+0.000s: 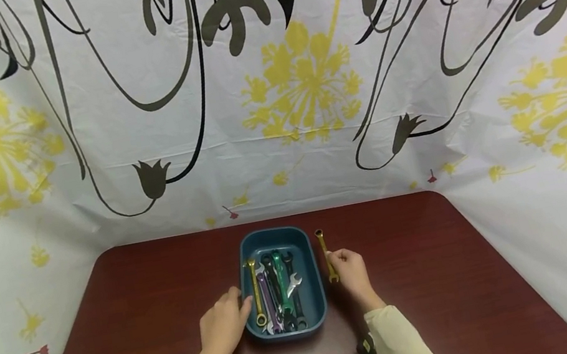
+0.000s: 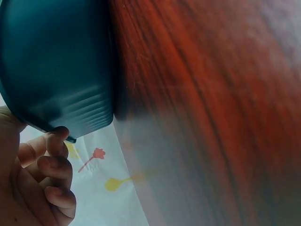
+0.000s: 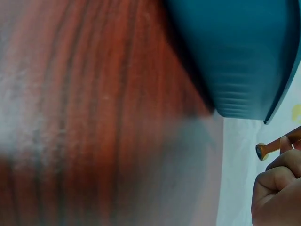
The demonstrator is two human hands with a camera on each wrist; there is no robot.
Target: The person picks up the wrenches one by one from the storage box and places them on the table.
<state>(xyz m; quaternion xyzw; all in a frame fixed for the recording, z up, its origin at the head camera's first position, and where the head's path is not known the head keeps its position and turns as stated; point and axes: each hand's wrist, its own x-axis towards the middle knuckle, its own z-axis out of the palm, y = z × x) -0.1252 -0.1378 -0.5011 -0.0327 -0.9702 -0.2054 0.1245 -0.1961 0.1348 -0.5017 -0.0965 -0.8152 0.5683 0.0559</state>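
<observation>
A blue-green plastic bin (image 1: 311,289) stands on the table with several wrenches in it. Among them lie a gold wrench (image 1: 255,286), a purple wrench (image 1: 267,297), a green wrench (image 1: 281,278) and dark ones. My left hand (image 1: 223,324) grips the bin's left rim; the left wrist view shows its fingers (image 2: 55,165) curled below the edge. Just beyond the bin's right side, my right hand (image 1: 351,269) pinches a second gold wrench (image 1: 322,243) near its middle. One ring end of that wrench (image 3: 263,150) shows in the right wrist view; the hand hides the rest.
The dark red-brown wooden table (image 1: 419,267) has rounded far corners. Behind it and at both sides hangs a white cloth (image 1: 227,117) printed with yellow and grey flowers. A dark wrist device (image 1: 366,346) sits at the right sleeve.
</observation>
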